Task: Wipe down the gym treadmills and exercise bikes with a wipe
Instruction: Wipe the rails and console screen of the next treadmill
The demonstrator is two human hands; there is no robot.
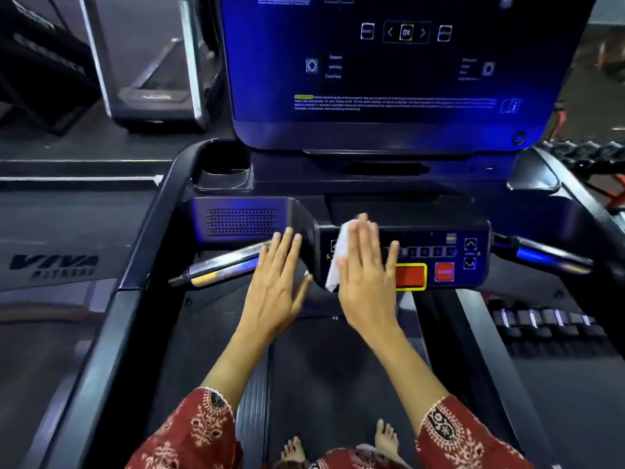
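Both hands are held flat, fingers straight. A white wipe (338,262) is pressed against the treadmill control panel (439,236) by the right hand (367,282), left of the red stop button (444,271). Nothing is held by the left hand (275,286), spread near the left handlebar (221,267); contact cannot be told. Even, light pressure is advised so buttons are not triggered.

A dark floor (67,143) is stretching away on the far left, where a silver-framed machine (152,96) is standing on it. Nearer on the left, a grey deck (50,299) is lying alongside, carrying dark VIVA lettering (54,264). On the right, a row of dumbbells (541,319) is sitting low, and a farther rack of weights (585,152) is showing beside an orange-red frame (617,189). Blue light is tinting the dark surfaces, and the room is looking dim.
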